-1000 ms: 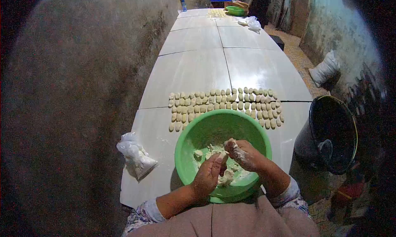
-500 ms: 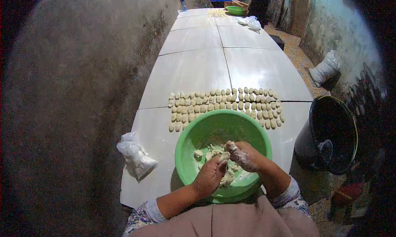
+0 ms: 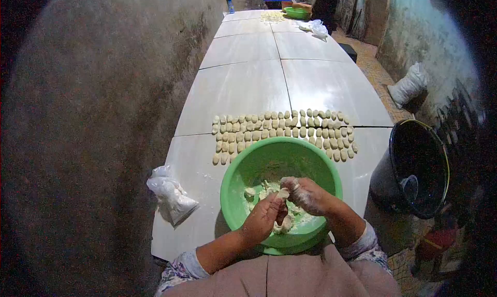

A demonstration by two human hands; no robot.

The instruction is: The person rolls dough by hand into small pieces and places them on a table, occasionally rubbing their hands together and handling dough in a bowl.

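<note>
Over the green basin (image 3: 233,167) both hands work close together. My left hand (image 3: 265,217) is closed round a small pale piece of dough (image 3: 282,193) that pokes out at its thumb. Just to the right, my right hand (image 3: 309,194) is floury, its fingers bent together near that piece; what they hold, if anything, is hidden. Crumbly dough and flour (image 3: 299,217) lie in the basin under the hands. Beyond the rim, several small oval dough pieces (image 3: 256,126) lie in rows on the white table (image 3: 233,90).
A plastic bag of white powder (image 3: 173,196) lies left of the basin. A large black bucket (image 3: 380,178) stands at the right table edge. At the far end are another person (image 3: 324,10), a second green basin (image 3: 296,13) and a white bag (image 3: 315,28). A white sack (image 3: 409,85) leans by the right wall.
The fingers of both hands have shifted slightly around the dough piece, and more of it shows at my left thumb. The far person's arm has moved a little.
</note>
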